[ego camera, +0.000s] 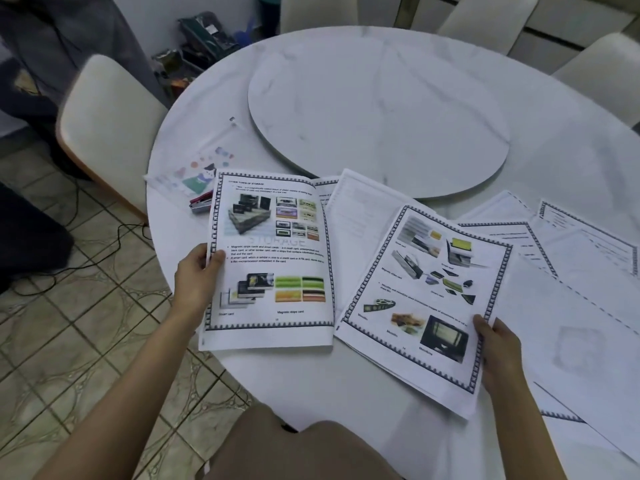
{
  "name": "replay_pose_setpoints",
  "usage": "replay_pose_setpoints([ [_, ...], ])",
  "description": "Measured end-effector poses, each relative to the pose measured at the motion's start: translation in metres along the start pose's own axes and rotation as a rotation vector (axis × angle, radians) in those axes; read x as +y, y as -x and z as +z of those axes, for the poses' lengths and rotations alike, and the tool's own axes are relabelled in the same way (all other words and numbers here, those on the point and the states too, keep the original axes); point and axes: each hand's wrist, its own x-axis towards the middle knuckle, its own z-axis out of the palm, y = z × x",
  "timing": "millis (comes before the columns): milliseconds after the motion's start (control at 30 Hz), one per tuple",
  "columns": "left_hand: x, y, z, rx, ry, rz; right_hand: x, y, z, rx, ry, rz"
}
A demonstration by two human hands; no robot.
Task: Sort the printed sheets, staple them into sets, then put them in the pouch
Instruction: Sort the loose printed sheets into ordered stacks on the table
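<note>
My left hand pinches the left edge of a printed sheet with colour pictures of storage media, thumb on top. My right hand grips the right lower edge of a second picture sheet that lies tilted on the table. More printed sheets lie fanned out to the right, several face down. A clear pouch with a cartoon print lies at the table's left edge. A stapler with a red and silver body sits just below the pouch, partly hidden by the left sheet.
The round white marble table carries a raised turntable in its middle. White chairs stand around it. Boxes and clutter sit on the floor at the back left. Cables run over the tiled floor.
</note>
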Motion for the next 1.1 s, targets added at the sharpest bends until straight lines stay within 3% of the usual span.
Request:
replay_pose_setpoints([
  [633,0.009,0.003,-0.002,0.039,-0.099,-0.039,-0.001,-0.002,0.003,0.012,0.032,-0.032],
  [1100,0.036,0.009,-0.007,0.108,-0.017,0.116,-0.008,0.01,0.008,-0.004,-0.003,0.002],
])
